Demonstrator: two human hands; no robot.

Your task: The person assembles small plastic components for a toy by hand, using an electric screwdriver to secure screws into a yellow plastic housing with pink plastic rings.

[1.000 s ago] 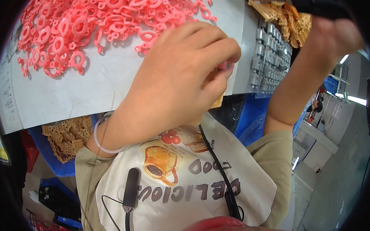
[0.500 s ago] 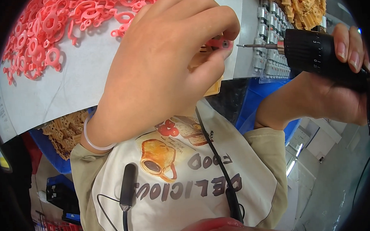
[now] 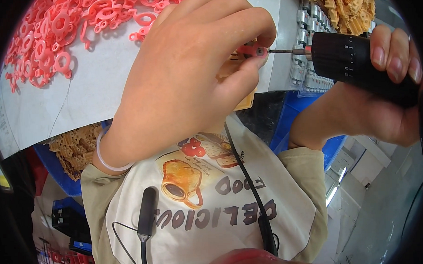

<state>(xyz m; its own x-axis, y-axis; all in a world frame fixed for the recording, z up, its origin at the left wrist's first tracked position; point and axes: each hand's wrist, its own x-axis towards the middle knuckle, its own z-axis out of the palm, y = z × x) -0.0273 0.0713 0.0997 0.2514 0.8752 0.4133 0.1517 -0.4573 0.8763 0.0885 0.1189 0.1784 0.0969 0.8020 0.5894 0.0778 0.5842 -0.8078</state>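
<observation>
My left hand (image 3: 195, 62) is closed, pinching a pink plastic ring part (image 3: 253, 50) by its end between thumb and forefinger. Under that hand a yellow plastic piece (image 3: 246, 102) shows in part; whether the fingers also hold it cannot be told. My right hand (image 3: 382, 98) is wrapped round a black electric screwdriver (image 3: 341, 57), which lies sideways. Its thin metal bit (image 3: 283, 51) points left, and the tip meets or nearly meets the small hole at the end of the pink part.
Many pink ring parts (image 3: 61, 25) lie heaped at the far left of the white table (image 3: 93, 85). Small silver motors (image 3: 303, 35) stand in rows in a clear tray at the right, beside piled yellow parts (image 3: 344, 8). A blue bin (image 3: 66, 169) of yellow parts sits below the table edge.
The screwdriver in my right hand has moved left, bringing its bit tip from a short gap to the end of the pink part. My left hand has hardly moved.
</observation>
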